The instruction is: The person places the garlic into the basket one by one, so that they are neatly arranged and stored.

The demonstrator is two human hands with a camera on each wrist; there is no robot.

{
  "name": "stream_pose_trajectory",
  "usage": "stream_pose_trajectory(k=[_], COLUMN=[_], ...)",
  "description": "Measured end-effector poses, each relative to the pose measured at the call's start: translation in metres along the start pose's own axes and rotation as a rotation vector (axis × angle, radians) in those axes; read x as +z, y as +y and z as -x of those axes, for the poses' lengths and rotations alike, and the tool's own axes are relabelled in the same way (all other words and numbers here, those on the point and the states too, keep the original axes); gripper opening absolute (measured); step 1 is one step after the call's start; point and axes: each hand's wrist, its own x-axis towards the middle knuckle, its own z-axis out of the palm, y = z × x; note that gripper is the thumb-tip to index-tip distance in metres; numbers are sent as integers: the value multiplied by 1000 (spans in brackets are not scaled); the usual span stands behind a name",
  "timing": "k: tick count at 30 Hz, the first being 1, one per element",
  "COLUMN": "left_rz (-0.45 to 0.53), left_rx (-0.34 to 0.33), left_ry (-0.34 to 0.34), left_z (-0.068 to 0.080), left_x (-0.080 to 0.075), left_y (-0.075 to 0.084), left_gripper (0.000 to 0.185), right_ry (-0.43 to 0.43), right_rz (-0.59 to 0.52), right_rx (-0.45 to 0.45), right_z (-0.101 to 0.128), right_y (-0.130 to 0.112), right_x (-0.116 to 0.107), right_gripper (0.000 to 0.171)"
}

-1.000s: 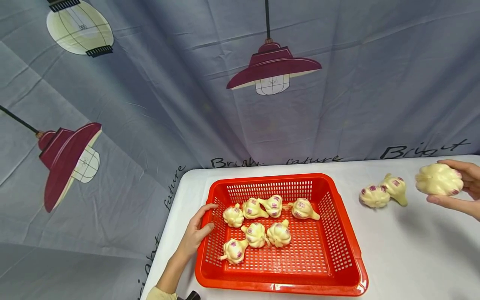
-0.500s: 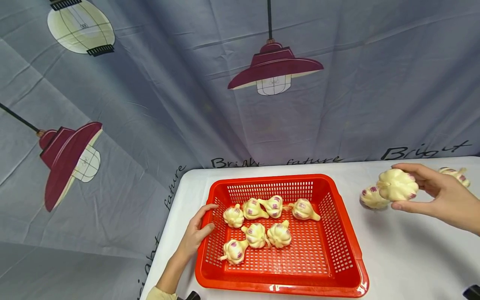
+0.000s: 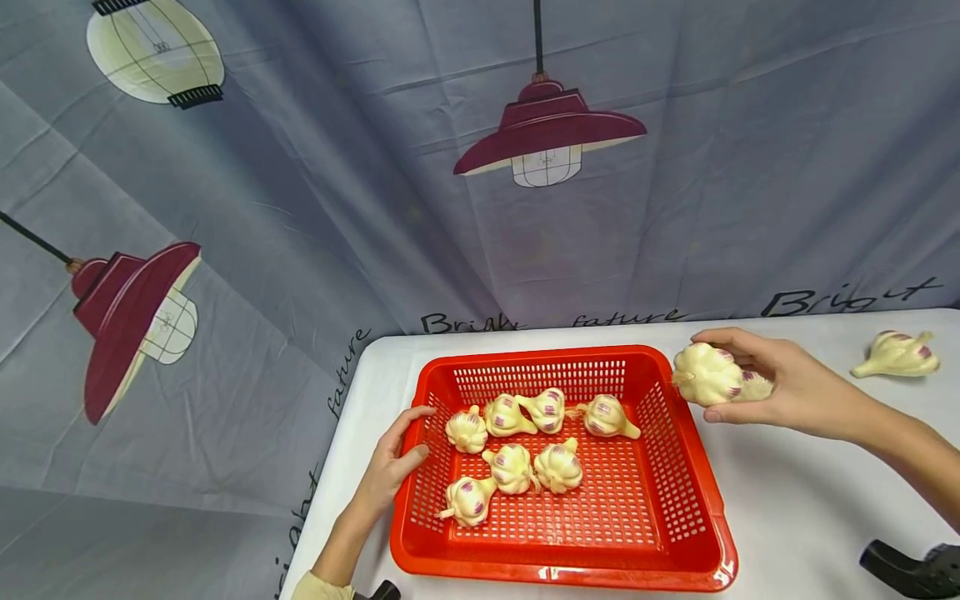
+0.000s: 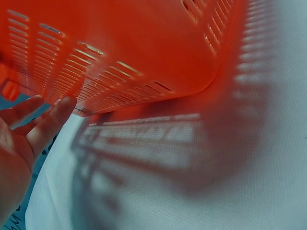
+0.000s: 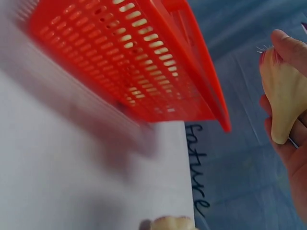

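Note:
A red perforated basket [image 3: 555, 575] stands on the white table and holds several cream garlic bulbs with purple marks [image 3: 513, 467]. My left hand [image 3: 420, 433] rests against the basket's left rim with its fingers nearly straight; the left wrist view shows those fingers [image 4: 43, 124] beside the orange-red wall [image 4: 144, 43]. My right hand [image 3: 723, 377] grips one garlic bulb [image 3: 701, 375] in the air just beside the basket's right rim. In the right wrist view that bulb [image 5: 283, 96] sits between finger and palm, with the basket [image 5: 144, 62] ahead of it.
Another garlic bulb [image 3: 756, 387] lies on the table mostly hidden behind my right hand, and one more [image 3: 896, 354] lies at the far right. A black object [image 3: 911, 571] pokes in at the lower right. A blue lamp-printed cloth [image 3: 375, 208] hangs behind the table [image 3: 810, 500].
My right hand has carried the garlic bulb leftward from the table's right side to the basket's right rim. The left hand and the basket have stayed put.

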Motion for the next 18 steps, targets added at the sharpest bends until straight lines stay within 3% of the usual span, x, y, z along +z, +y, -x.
stream_pose_trajectory(k=[18], left_rz=[9], left_rx=[17], left_ry=[-12], left_z=[-1], left_x=[-1], left_y=[-1], left_gripper=[51], right_ry=[-259], right_rz=[-14], right_rx=[-144], right_z=[-50], right_y=[-21], right_x=[56], right_gripper=[67])
